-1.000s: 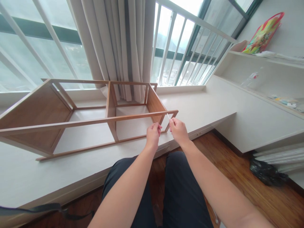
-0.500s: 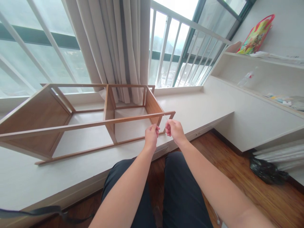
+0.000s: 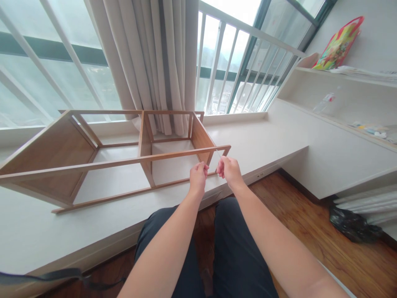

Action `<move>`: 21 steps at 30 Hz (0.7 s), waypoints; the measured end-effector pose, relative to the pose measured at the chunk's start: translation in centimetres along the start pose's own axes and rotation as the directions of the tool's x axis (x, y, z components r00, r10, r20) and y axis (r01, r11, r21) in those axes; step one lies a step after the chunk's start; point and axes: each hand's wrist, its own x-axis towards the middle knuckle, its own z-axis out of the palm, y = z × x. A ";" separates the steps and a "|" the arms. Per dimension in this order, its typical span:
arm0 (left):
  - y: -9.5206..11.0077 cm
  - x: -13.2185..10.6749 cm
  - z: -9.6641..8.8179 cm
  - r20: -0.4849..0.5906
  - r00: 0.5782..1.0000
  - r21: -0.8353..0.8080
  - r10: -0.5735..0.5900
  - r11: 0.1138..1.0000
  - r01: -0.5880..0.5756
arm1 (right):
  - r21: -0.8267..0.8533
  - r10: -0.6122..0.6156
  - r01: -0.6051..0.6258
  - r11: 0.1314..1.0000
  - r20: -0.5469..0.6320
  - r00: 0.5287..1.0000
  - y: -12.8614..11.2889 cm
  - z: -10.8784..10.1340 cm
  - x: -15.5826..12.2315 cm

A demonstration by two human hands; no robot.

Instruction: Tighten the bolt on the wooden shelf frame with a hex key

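Observation:
A brown wooden shelf frame (image 3: 176, 156) lies on its side on the white window ledge (image 3: 260, 134). At its right end, my right hand (image 3: 231, 170) is closed around a thin, pale metal rod (image 3: 218, 153). The rod's far tip meets the front rail near the corner of the frame. Just left of it, my left hand (image 3: 197, 177) is pinched shut close to the same corner, in front of the end panel (image 3: 203, 138). Whatever its fingertips hold is too small or hidden to make out.
Behind the frame hang grey curtains (image 3: 149, 62), beside a white railing (image 3: 218, 58). White shelving (image 3: 310, 105) at right carries a colourful bag (image 3: 339, 45) and a plastic bottle (image 3: 324, 102). A black plastic bag (image 3: 353, 223) lies on the wooden floor. A dark strap (image 3: 46, 276) is at lower left.
The view has shifted slightly, so the frame and ledge sit a little farther right. Both hands keep nearly the same pose at the frame's corner.

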 end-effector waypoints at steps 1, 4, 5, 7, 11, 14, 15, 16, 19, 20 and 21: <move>0.0 0.0 0.0 0.001 1.000 0.000 -0.001 1.000 0.001 | -0.015 0.007 -0.007 1.000 0.002 1.000 -0.2 0.0 -0.1; -0.1 0.0 0.2 0.006 1.000 0.007 -0.008 1.000 0.008 | -0.100 -0.019 0.017 0.995 -0.024 1.000 -0.5 -0.2 -0.1; -0.2 0.0 0.2 0.007 1.000 0.010 -0.010 1.000 0.010 | -0.136 -0.035 0.031 0.990 -0.033 0.999 -0.5 -0.4 0.0; -0.2 0.0 0.2 0.007 1.000 0.014 -0.010 1.000 0.010 | -0.196 -0.057 0.050 0.979 -0.030 0.998 -0.1 -0.9 0.0; -0.1 -0.1 0.0 0.004 1.000 0.024 0.006 1.000 -0.006 | -0.294 -0.061 0.068 0.953 0.031 0.998 2.4 -1.5 -1.0; -0.1 0.1 -0.1 -0.002 1.000 0.048 0.019 0.999 -0.019 | -0.394 -0.039 0.074 0.916 0.096 0.995 5.4 -1.4 -3.5; -0.1 0.2 -0.1 -0.005 1.000 0.060 0.025 0.998 -0.024 | -0.428 -0.036 0.084 0.900 0.120 0.992 6.5 -1.4 -4.7; -0.1 0.2 -0.2 -0.009 0.999 0.075 0.031 0.997 -0.031 | -0.461 -0.033 0.099 0.882 0.149 0.988 7.6 -1.2 -5.8; -0.4 0.6 -0.6 -0.025 0.997 0.150 0.068 0.987 -0.063 | -0.541 -0.051 0.168 0.824 0.225 0.973 10.1 -0.7 -8.9; -0.5 0.7 -0.8 -0.031 0.995 0.188 0.092 0.979 -0.084 | -0.554 -0.068 0.207 0.806 0.262 0.963 10.6 -0.5 -9.7; -0.5 0.9 -1.1 -0.036 0.992 0.234 0.125 0.966 -0.113 | -0.566 -0.079 0.239 0.789 0.292 0.953 10.9 -0.2 -10.2</move>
